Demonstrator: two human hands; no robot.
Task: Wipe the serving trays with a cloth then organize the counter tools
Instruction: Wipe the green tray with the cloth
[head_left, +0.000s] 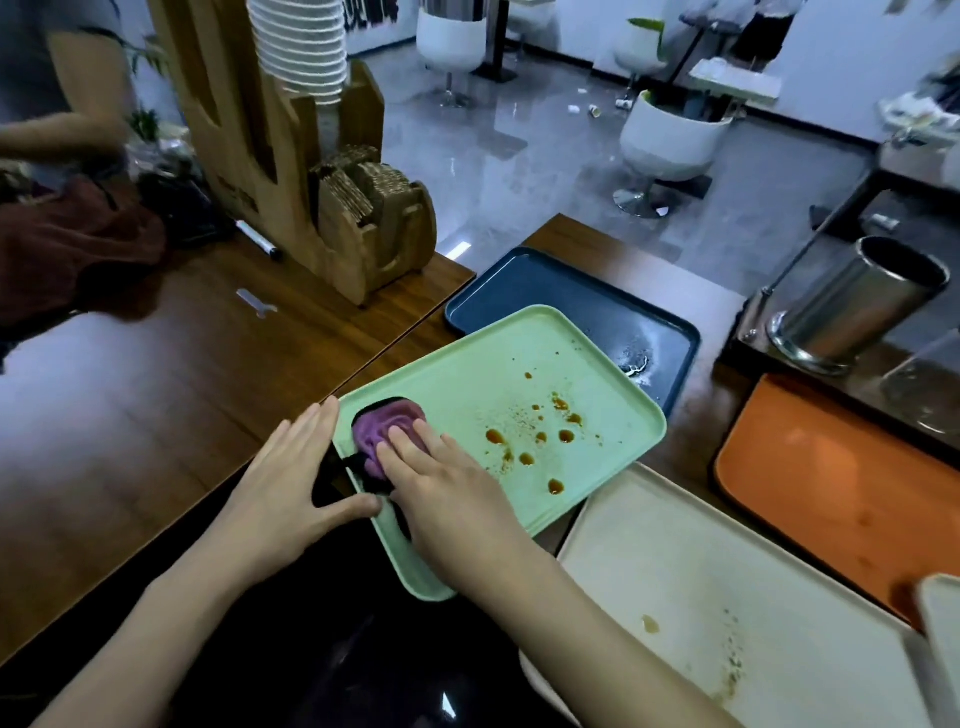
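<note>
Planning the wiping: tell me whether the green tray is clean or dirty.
Dirty: brown drops dot the green tray; the right hand presses the purple cloth at its left end, apart from them.

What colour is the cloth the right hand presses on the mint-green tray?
Purple: the crumpled cloth under the right hand, best seen in the head view.

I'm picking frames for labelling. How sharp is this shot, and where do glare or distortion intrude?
Head view: the purple cloth and green tray are sharp; the person at the left edge is motion-blurred; pale glare washes the wooden counter and floor; wide-angle distortion seems to tilt the steel canister.
</note>
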